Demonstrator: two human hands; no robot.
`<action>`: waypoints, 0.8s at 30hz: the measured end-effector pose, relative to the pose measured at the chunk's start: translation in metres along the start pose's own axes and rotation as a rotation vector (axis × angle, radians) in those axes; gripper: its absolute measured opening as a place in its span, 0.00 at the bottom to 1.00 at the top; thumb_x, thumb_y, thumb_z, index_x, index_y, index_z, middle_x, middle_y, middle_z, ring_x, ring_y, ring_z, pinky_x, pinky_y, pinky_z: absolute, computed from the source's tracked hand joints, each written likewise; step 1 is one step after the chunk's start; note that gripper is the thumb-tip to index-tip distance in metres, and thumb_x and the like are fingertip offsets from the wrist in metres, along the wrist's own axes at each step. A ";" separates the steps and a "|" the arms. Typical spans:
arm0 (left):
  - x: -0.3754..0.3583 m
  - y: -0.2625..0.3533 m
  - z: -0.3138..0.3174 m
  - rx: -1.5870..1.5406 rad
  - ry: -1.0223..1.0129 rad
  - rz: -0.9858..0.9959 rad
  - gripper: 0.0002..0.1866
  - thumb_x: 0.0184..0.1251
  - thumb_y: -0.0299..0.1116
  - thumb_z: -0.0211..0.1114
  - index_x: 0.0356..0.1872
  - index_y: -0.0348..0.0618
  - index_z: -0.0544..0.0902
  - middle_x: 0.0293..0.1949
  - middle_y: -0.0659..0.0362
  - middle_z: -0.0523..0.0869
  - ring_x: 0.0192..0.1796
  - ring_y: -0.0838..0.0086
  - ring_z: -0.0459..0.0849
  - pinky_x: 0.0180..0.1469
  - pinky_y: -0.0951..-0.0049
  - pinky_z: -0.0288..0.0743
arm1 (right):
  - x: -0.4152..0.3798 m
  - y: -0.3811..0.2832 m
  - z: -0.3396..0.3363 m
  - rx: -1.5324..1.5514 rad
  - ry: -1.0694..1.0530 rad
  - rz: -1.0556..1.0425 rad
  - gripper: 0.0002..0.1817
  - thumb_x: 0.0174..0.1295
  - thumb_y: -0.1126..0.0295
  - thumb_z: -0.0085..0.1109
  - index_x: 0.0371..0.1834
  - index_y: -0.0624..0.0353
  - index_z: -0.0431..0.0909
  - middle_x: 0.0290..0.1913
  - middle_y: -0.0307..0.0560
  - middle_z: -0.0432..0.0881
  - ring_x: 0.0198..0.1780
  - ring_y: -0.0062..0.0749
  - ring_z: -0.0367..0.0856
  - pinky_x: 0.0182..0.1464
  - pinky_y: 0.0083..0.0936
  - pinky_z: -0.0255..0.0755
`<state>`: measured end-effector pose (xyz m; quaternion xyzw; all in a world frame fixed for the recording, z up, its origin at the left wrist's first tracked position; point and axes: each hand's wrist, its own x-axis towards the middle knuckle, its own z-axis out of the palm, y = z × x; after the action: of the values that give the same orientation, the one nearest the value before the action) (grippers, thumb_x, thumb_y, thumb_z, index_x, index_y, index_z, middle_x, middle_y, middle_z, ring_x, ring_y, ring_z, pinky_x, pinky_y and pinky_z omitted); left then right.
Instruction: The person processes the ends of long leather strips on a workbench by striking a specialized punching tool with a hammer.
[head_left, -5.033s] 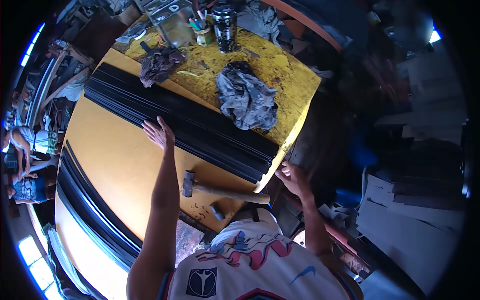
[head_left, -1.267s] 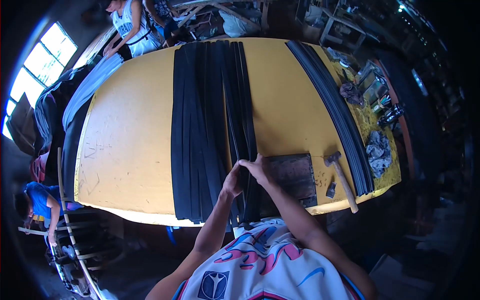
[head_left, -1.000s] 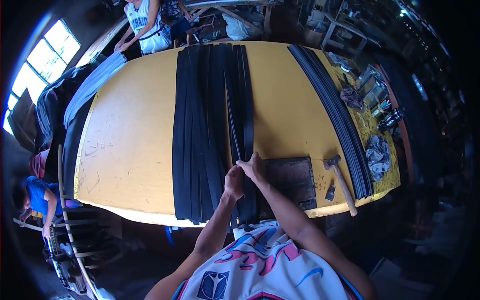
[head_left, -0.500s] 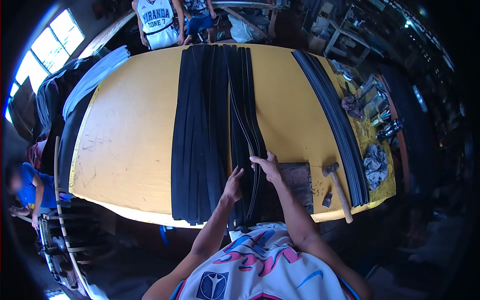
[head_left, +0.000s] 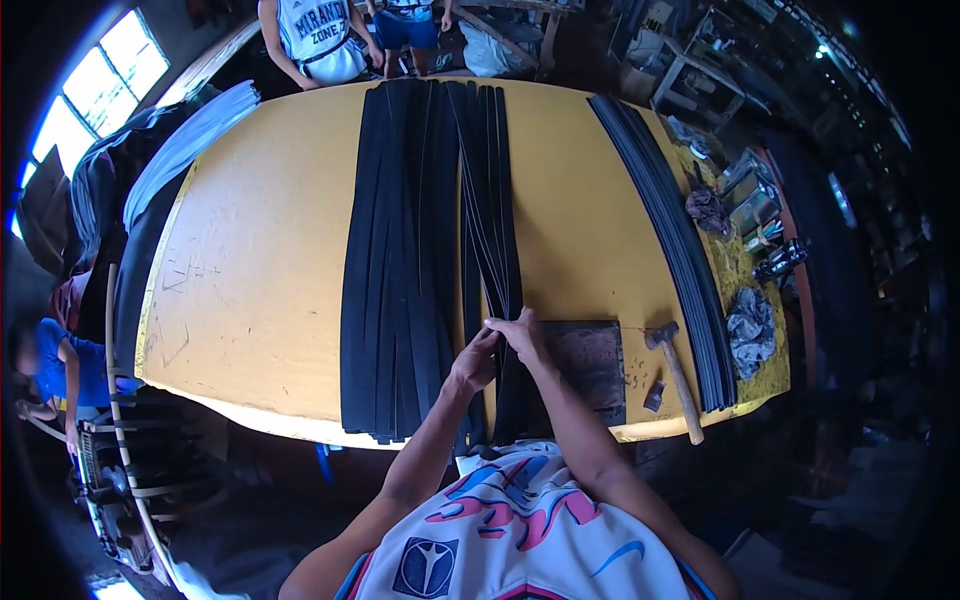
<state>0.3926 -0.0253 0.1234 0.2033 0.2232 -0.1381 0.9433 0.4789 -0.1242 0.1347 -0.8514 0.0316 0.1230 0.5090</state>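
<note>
Long black strips (head_left: 400, 270) lie side by side down the yellow table, slightly overlapping at the near end. To their right, a narrower bunch of black strips (head_left: 490, 220) runs toward me, some turned so their thin pale edges show. My right hand (head_left: 521, 337) is closed on this bunch near the table's front, thumb pointing left. Close against it, my left hand (head_left: 474, 362) grips the bunch's left side, with its fingertips partly hidden. Beside my right forearm lies a dark flat plate (head_left: 588, 365).
A wooden-handled hammer (head_left: 676, 380) and a small metal blade-like piece (head_left: 654, 397) lie right of the plate. Farther right is a stack of dark strips (head_left: 670, 240) on the yellow table (head_left: 250, 250). A person (head_left: 320, 40) stands at the far edge; another in blue (head_left: 70, 365) is at left.
My right hand has moved slightly left and down, and my left hand has come up to meet it. The gripped strips have shifted left. The people at the far edge have moved a little.
</note>
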 end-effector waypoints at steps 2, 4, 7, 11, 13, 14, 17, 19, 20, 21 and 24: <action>0.015 -0.008 -0.014 0.033 -0.020 0.062 0.19 0.77 0.34 0.56 0.66 0.49 0.72 0.54 0.59 0.82 0.56 0.69 0.81 0.58 0.65 0.76 | -0.001 -0.007 -0.004 -0.098 -0.010 0.032 0.33 0.43 0.64 0.79 0.46 0.80 0.75 0.39 0.63 0.83 0.39 0.45 0.85 0.41 0.34 0.79; 0.017 -0.010 -0.019 0.026 -0.029 0.069 0.19 0.77 0.33 0.56 0.66 0.48 0.73 0.53 0.59 0.83 0.55 0.69 0.82 0.57 0.65 0.77 | 0.001 -0.002 -0.003 -0.197 -0.023 0.068 0.35 0.42 0.64 0.79 0.48 0.80 0.75 0.41 0.66 0.83 0.44 0.48 0.85 0.46 0.36 0.78; 0.006 -0.007 -0.009 0.000 0.028 0.104 0.18 0.77 0.32 0.57 0.65 0.47 0.74 0.51 0.60 0.84 0.52 0.70 0.83 0.56 0.66 0.78 | 0.005 0.007 -0.004 -0.107 0.050 -0.017 0.32 0.42 0.65 0.78 0.47 0.76 0.77 0.43 0.66 0.84 0.45 0.47 0.86 0.46 0.36 0.78; -0.008 0.001 0.006 0.066 0.199 0.164 0.19 0.76 0.32 0.58 0.64 0.43 0.75 0.52 0.57 0.85 0.50 0.71 0.85 0.54 0.67 0.80 | -0.007 -0.022 -0.024 -0.123 0.001 0.022 0.27 0.44 0.64 0.75 0.44 0.72 0.79 0.41 0.63 0.85 0.44 0.48 0.86 0.45 0.37 0.79; 0.005 -0.002 -0.012 0.180 0.227 0.251 0.20 0.75 0.32 0.60 0.65 0.40 0.74 0.54 0.54 0.84 0.52 0.70 0.85 0.56 0.67 0.79 | -0.005 -0.031 -0.027 -0.145 0.027 -0.029 0.23 0.47 0.63 0.71 0.42 0.70 0.79 0.37 0.61 0.85 0.41 0.50 0.86 0.44 0.39 0.79; 0.011 -0.006 -0.024 0.299 0.254 0.331 0.22 0.74 0.32 0.61 0.66 0.37 0.73 0.57 0.52 0.84 0.54 0.68 0.85 0.57 0.67 0.78 | 0.000 -0.025 -0.029 -0.144 0.026 -0.032 0.23 0.47 0.63 0.71 0.42 0.70 0.79 0.37 0.61 0.85 0.41 0.50 0.86 0.44 0.39 0.79; 0.012 -0.004 -0.037 0.820 0.410 0.472 0.27 0.72 0.36 0.64 0.67 0.31 0.71 0.61 0.45 0.80 0.62 0.61 0.81 0.63 0.65 0.75 | -0.006 -0.074 -0.057 -0.092 -0.143 0.148 0.30 0.51 0.62 0.68 0.52 0.75 0.74 0.47 0.69 0.83 0.51 0.53 0.84 0.53 0.40 0.76; 0.000 -0.002 -0.014 0.972 0.482 0.561 0.30 0.71 0.39 0.65 0.67 0.30 0.71 0.62 0.42 0.79 0.64 0.58 0.79 0.65 0.65 0.72 | -0.010 -0.094 -0.069 -0.151 -0.111 0.025 0.34 0.52 0.62 0.68 0.57 0.75 0.70 0.51 0.71 0.81 0.55 0.54 0.82 0.57 0.40 0.74; -0.004 0.002 0.003 1.113 0.564 0.647 0.32 0.70 0.42 0.66 0.67 0.29 0.70 0.63 0.40 0.78 0.67 0.55 0.76 0.68 0.65 0.70 | -0.010 -0.103 -0.078 -0.259 -0.124 -0.063 0.36 0.53 0.63 0.68 0.61 0.75 0.66 0.56 0.73 0.78 0.60 0.55 0.78 0.61 0.40 0.71; 0.003 0.007 0.017 1.110 0.535 0.740 0.36 0.70 0.46 0.65 0.69 0.30 0.68 0.65 0.38 0.75 0.70 0.54 0.73 0.70 0.64 0.67 | -0.012 -0.114 -0.087 -0.367 -0.127 -0.152 0.39 0.55 0.63 0.68 0.66 0.75 0.62 0.61 0.76 0.74 0.65 0.55 0.75 0.65 0.40 0.69; 0.005 0.055 0.116 0.497 0.162 0.379 0.39 0.73 0.60 0.56 0.67 0.31 0.69 0.59 0.44 0.80 0.58 0.59 0.81 0.61 0.66 0.72 | -0.031 -0.140 -0.115 -0.410 -0.181 -0.373 0.36 0.57 0.65 0.67 0.64 0.74 0.64 0.56 0.74 0.78 0.61 0.57 0.78 0.62 0.40 0.71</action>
<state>0.4586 -0.0296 0.2338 0.4755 0.2152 0.0062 0.8530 0.4946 -0.1596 0.3148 -0.9131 -0.1965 0.1066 0.3410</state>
